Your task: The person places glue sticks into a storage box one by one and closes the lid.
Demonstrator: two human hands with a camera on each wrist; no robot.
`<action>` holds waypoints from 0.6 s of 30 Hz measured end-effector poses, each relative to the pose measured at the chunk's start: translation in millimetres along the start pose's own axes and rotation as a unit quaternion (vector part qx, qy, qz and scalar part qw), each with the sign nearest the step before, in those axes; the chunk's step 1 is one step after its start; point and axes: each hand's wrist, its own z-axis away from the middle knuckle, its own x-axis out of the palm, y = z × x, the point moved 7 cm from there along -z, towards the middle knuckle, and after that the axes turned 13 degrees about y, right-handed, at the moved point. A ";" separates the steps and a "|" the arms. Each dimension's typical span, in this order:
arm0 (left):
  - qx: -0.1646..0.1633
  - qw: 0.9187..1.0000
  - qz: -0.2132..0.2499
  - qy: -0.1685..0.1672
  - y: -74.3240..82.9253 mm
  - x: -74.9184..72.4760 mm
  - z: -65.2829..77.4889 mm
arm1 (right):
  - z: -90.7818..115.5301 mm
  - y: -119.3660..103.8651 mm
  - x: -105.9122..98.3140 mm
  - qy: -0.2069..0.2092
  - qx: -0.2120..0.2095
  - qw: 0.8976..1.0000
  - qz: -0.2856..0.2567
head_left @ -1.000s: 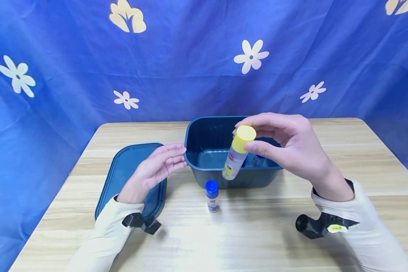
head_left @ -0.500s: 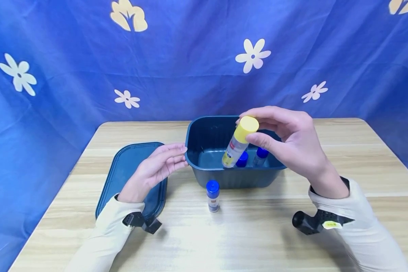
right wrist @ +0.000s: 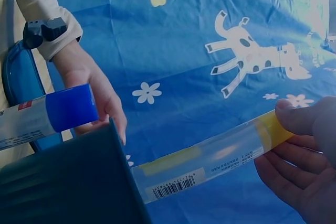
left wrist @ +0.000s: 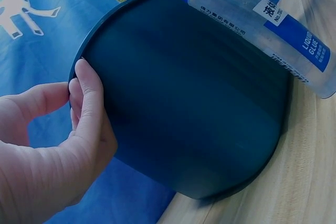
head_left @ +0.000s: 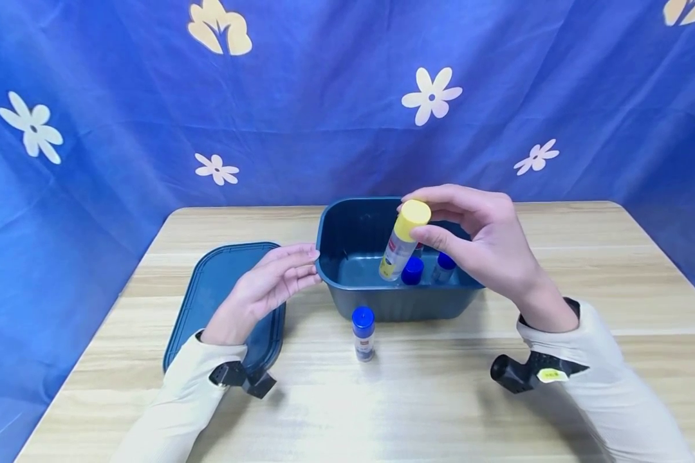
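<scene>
My right hand pinches the yellow cap of a liquid glue bottle, held tilted over the dark teal bin. In the right wrist view the bottle's lower end passes behind the bin's rim. My left hand grips the bin's left rim, thumb and fingers on either side of the wall in the left wrist view. Inside the bin are blue-capped glue bottles, partly hidden by the front wall and my right hand. Another blue-capped glue bottle stands upright on the table in front of the bin.
A flat teal lid lies on the wooden table at the left, partly under my left forearm. Behind the table hangs a blue curtain with flower prints. Each wrist carries a small black camera.
My right hand has raised the yellow-capped glue bottle, and its base has gone from in front of the bin's near wall to over the opening. The left hand stays on the rim.
</scene>
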 end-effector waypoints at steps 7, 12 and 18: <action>0.000 1.000 -0.003 -0.003 0.9 1.2 0.5 | 0.0 12.3 3.8 0.000 0.026 1.000 0.004; 0.000 1.000 -0.004 -0.009 0.9 1.0 0.3 | 1.6 21.1 6.6 -0.004 0.041 0.999 0.010; 0.001 1.000 -0.007 -0.004 0.8 0.4 -0.3 | 2.6 28.9 12.0 -0.011 0.045 0.999 0.017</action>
